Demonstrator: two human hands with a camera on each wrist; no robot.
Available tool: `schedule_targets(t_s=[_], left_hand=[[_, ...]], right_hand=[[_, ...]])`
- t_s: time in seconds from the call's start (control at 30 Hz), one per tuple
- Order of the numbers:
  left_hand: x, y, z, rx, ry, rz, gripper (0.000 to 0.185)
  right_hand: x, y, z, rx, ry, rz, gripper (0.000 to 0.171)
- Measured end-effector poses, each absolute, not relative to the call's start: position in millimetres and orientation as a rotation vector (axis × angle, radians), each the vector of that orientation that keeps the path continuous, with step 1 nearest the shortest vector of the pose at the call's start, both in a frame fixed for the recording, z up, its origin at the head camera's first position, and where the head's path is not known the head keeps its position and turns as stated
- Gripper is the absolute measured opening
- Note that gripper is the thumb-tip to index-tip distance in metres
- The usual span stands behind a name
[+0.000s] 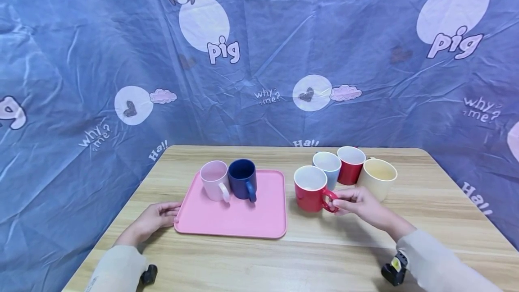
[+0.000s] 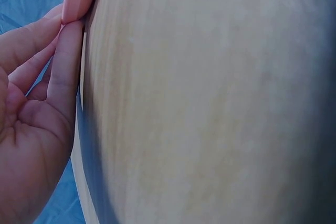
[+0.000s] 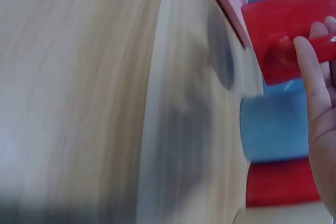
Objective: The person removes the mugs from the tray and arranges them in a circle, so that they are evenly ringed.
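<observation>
My right hand [image 1: 358, 204] grips the handle of a red mug [image 1: 309, 197] with a white inside. In the right wrist view, that mug hangs upright above the table, its shadow apart from its base. My left hand [image 1: 154, 220] holds the left edge of a pink tray [image 1: 231, 226]; the left wrist view shows its fingers at the tray's corner. On the tray, a light pink mug [image 1: 215, 181] and a dark blue mug [image 1: 242, 179] stand side by side at the back left, handles toward me.
Behind and beside the held mug stand a light blue mug [image 1: 333, 175], a second red mug [image 1: 350, 170] and a cream mug [image 1: 379, 181], close together. The wooden table [image 1: 251, 265] ends at a blue patterned cloth [image 1: 263, 57] hanging behind it.
</observation>
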State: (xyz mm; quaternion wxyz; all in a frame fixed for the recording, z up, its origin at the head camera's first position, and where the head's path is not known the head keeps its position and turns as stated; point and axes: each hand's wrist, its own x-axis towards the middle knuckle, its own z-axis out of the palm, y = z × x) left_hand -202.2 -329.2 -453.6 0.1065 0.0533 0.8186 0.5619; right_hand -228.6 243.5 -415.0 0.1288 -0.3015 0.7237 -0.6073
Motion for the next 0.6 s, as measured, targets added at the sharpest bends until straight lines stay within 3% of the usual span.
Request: schedule_targets(t_s=[0.3, 0.6], left_hand=[[-203, -329, -455, 0.156, 2.421, 1.646, 0.058], [-202, -329, -457, 0.139, 2.432, 1.645, 0.058]], right_hand=[[-215, 287, -420, -0.938, 2.04, -1.723, 0.023], [-204, 334, -424, -0.963, 1.951, -1.717, 0.029]])
